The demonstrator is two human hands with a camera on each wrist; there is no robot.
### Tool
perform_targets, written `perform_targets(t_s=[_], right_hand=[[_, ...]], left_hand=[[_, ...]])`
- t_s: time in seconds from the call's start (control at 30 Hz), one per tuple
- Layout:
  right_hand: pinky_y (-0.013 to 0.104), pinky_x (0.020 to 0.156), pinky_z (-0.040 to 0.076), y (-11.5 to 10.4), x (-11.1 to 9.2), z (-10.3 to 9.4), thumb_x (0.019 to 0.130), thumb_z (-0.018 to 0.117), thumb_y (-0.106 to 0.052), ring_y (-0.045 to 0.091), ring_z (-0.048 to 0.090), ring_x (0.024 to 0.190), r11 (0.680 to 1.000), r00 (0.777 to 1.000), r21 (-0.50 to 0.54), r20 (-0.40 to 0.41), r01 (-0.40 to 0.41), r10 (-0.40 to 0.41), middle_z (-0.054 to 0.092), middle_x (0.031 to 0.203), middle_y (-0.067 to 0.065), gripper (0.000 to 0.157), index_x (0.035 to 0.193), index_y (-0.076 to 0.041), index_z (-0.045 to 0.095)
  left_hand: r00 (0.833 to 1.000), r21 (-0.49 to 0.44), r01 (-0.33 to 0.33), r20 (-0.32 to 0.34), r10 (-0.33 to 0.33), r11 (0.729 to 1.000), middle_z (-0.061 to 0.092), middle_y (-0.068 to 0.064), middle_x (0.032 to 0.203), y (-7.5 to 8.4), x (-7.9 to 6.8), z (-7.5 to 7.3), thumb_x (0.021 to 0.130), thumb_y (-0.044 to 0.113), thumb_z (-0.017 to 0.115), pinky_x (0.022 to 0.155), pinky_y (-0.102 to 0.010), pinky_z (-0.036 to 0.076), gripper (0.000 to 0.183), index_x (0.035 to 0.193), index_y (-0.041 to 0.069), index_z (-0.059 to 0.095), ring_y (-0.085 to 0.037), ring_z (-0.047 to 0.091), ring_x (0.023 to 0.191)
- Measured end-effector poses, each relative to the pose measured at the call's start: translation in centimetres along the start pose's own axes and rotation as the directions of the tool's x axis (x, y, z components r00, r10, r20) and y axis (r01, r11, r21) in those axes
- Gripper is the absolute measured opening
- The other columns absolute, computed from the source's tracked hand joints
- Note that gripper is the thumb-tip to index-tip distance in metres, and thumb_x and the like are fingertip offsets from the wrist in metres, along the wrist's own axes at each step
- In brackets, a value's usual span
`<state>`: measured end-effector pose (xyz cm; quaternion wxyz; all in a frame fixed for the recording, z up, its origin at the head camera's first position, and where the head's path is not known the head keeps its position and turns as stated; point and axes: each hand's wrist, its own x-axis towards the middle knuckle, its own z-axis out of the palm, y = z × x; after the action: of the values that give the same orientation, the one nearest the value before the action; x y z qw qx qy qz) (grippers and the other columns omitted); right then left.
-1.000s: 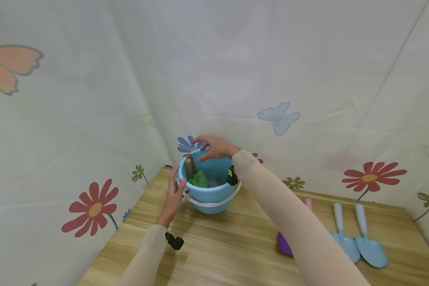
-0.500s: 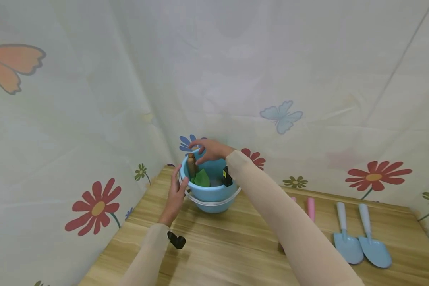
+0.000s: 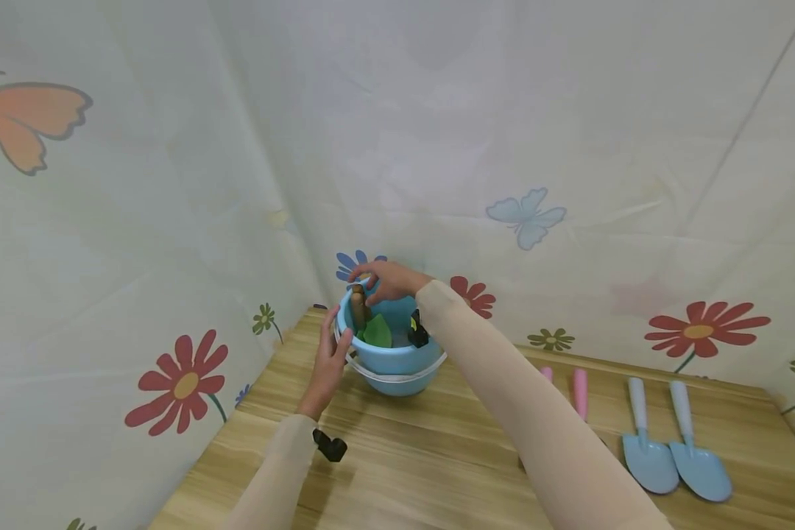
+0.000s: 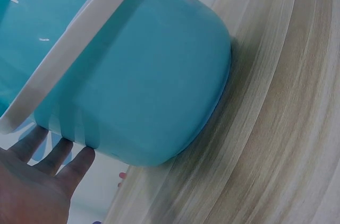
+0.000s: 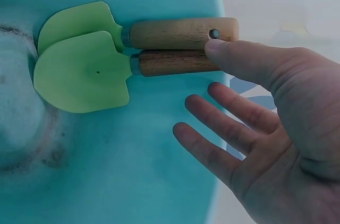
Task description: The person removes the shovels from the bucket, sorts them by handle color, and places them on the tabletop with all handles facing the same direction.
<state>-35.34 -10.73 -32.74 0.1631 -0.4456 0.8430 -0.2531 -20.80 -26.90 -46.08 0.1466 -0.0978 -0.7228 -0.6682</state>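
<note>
Green trowels: a pale-handled trowel [image 5: 141, 34] and a dark-handled trowel [image 5: 109, 70] lean together inside the bucket, handles up and blades down, one blade partly over the other. The bucket's wall seems to prop them, keeping the wooden ends up near the rim where fingers can reach.
Right hand: the right hand [image 3: 392, 281] comes in over the bucket's mouth, thumb over the handle ends, the other fingers spread and loosely bent with a gap to the wood. No grip shows; whether the thumb touches is unclear. The shape suggests room left for a handle.
Blue bucket: the blue bucket [image 3: 396, 361] stands on the counter [image 3: 430, 442], near its far left corner. Its bottom bears dark smudges [image 5: 56, 155].
White bail: the white bail [image 3: 396, 379] hangs down around the front, which leaves the mouth free.
Left hand: the left hand [image 3: 329, 364] lies along the bucket's left side, fingers fairly straight against the outer wall, thumb by the rim, probably to steady it.
Counter's right side: two blue trowels, the left blue trowel [image 3: 651, 462] and the right blue trowel [image 3: 701, 471], lie flat with handles pointing away, seemingly laid in a row. Beside them are a pink handle [image 3: 580, 394] and another pink handle [image 3: 547, 374]; the right sleeve [image 3: 510, 375] hides what they belong to.
Backdrop: a printed cloth [image 3: 430, 132] with flowers and butterflies rises behind the counter.
</note>
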Motion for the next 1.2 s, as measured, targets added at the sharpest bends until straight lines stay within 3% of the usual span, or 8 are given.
perform_targets(t_s=[0.23, 0.57, 0.87, 1.03, 1.2], right_hand=[[0.048, 0.102, 0.051, 0.1, 0.2, 0.5, 0.097, 0.069, -0.003, 0.035, 0.055, 0.131, 1.000, 0.999, 0.019, 0.022, -0.024, 0.024, 0.056, 0.143, 0.017, 0.054, 0.147, -0.015, 0.053], [0.044, 0.098, 0.053, 0.5, 0.5, 0.9, 0.097, 0.068, 0.002, 0.037, 0.057, 0.129, 0.999, 1.000, 0.041, 0.004, 0.001, -0.001, 0.056, 0.143, 0.018, 0.051, 0.145, -0.009, 0.056], [0.046, 0.104, 0.049, 0.8, 1.1, 0.9, 0.096, 0.072, -0.005, 0.032, 0.059, 0.126, 0.999, 0.998, -0.042, -0.056, -0.025, 0.022, 0.063, 0.135, 0.016, 0.038, 0.133, -0.008, 0.062], [0.043, 0.101, 0.051, 0.9, 1.1, 0.9, 0.095, 0.074, -0.006, 0.030, 0.060, 0.122, 0.996, 0.995, -0.079, -0.099, -0.030, 0.022, 0.065, 0.130, 0.013, 0.027, 0.120, -0.010, 0.065], [0.041, 0.099, 0.052, 1.0, 0.8, 0.8, 0.094, 0.074, -0.004, 0.030, 0.061, 0.120, 0.996, 0.994, -0.083, -0.107, -0.013, 0.004, 0.064, 0.129, 0.013, 0.026, 0.118, -0.008, 0.064]], left_hand=[[1.000, 0.001, 0.002, 0.005, -0.002, 1.000, 0.007, -0.011, 0.170, -0.5, -0.1, -0.1, 0.111, 0.027, 0.045, 0.117, -0.053, 0.030, 0.062, 0.164, 0.017, 0.014, -0.034, 0.017, 0.153], [1.000, 0.010, 0.017, -0.001, -0.017, 1.000, 0.009, -0.010, 0.170, -0.4, -0.1, 0.0, 0.111, 0.028, 0.046, 0.118, -0.054, 0.029, 0.062, 0.164, 0.019, 0.015, -0.033, 0.016, 0.154], [1.000, 0.020, 0.005, 0.001, -0.005, 1.000, 0.008, -0.009, 0.170, -0.2, -0.1, 0.0, 0.111, 0.027, 0.045, 0.119, -0.054, 0.027, 0.062, 0.164, 0.019, 0.015, -0.032, 0.013, 0.155], [1.000, 0.017, -0.006, 0.005, 0.006, 1.000, 0.008, -0.010, 0.170, -0.3, 0.0, -0.1, 0.112, 0.027, 0.044, 0.119, -0.055, 0.027, 0.063, 0.165, 0.015, 0.013, -0.033, 0.013, 0.155], [1.000, 0.022, 0.008, 0.006, -0.008, 1.000, 0.008, -0.009, 0.170, -0.2, -0.1, 0.0, 0.111, 0.030, 0.045, 0.118, -0.055, 0.029, 0.063, 0.165, 0.019, 0.014, -0.032, 0.014, 0.155]])
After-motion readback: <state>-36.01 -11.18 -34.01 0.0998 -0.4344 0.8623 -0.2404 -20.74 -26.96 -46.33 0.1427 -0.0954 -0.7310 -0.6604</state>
